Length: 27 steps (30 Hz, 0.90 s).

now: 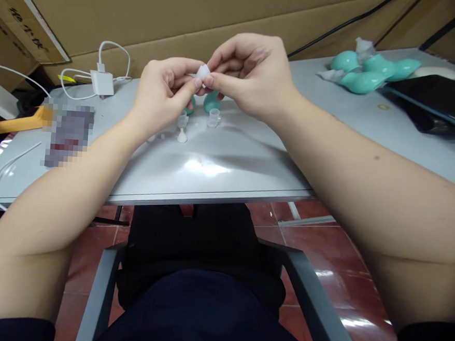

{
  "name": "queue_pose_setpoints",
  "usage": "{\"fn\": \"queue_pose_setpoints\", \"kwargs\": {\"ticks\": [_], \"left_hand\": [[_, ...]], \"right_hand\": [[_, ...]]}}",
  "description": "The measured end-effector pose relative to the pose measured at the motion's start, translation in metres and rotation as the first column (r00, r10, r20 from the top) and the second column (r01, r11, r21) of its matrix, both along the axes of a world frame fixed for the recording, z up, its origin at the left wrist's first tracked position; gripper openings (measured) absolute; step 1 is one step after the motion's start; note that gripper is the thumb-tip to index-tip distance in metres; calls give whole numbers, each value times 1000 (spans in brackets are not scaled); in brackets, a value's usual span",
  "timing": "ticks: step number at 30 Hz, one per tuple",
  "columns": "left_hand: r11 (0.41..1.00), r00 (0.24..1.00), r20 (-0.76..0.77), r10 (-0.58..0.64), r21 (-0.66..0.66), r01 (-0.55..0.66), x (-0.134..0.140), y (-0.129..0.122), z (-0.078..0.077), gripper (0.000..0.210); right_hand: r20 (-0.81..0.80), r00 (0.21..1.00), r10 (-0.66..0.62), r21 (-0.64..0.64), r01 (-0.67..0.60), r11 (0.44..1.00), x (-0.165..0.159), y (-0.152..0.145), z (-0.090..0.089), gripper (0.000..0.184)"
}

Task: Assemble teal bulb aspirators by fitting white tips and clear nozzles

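Between the fingertips of both hands is a small whitish translucent cone-shaped piece, raised above the table. My left hand pinches it from the left, and my right hand grips it from the right with thumb and fingers. Below the hands, two rounded mint-green pieces stand on the table, one partly covered by the left fingers. Nearer to me are a clear cup-like part with a small side spout, a similar clear part, and a small white funnel-shaped piece.
The grey table meets a cardboard wall. A white charger with looped cable is at left, near a blurred-out patch. Several glossy mint-green shapes and a dark flat device lie at right.
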<state>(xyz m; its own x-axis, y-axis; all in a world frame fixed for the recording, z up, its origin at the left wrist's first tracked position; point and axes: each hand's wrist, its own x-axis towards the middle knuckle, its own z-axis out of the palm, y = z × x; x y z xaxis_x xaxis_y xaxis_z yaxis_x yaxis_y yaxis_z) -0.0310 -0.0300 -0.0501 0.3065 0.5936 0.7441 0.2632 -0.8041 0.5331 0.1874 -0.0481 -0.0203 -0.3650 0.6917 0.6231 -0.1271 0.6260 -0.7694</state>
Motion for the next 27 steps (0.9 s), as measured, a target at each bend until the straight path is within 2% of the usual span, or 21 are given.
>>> {"fn": "queue_pose_setpoints", "kwargs": {"ticks": [5,9,13,19,27], "left_hand": [[996,992,-92,84,39,-80,-2,-19,6,30],[999,996,-78,41,7,-40,0,-24,9,31],[999,998,-61,15,-38,-17,3,-24,8,37],[999,1000,-9,4,-49,-4,3,-17,-1,33],[996,1000,14,-3,-84,4,5,-13,-5,34]], "right_hand": [[44,995,94,-65,-91,994,3,8,-1,36],[31,992,125,-72,-122,990,5,10,-1,35],[6,991,137,-66,-136,989,5,10,-2,35],[-9,997,79,-148,-79,986,3,12,-6,43],[-71,980,188,-268,-200,943,4,16,-11,55]]}}
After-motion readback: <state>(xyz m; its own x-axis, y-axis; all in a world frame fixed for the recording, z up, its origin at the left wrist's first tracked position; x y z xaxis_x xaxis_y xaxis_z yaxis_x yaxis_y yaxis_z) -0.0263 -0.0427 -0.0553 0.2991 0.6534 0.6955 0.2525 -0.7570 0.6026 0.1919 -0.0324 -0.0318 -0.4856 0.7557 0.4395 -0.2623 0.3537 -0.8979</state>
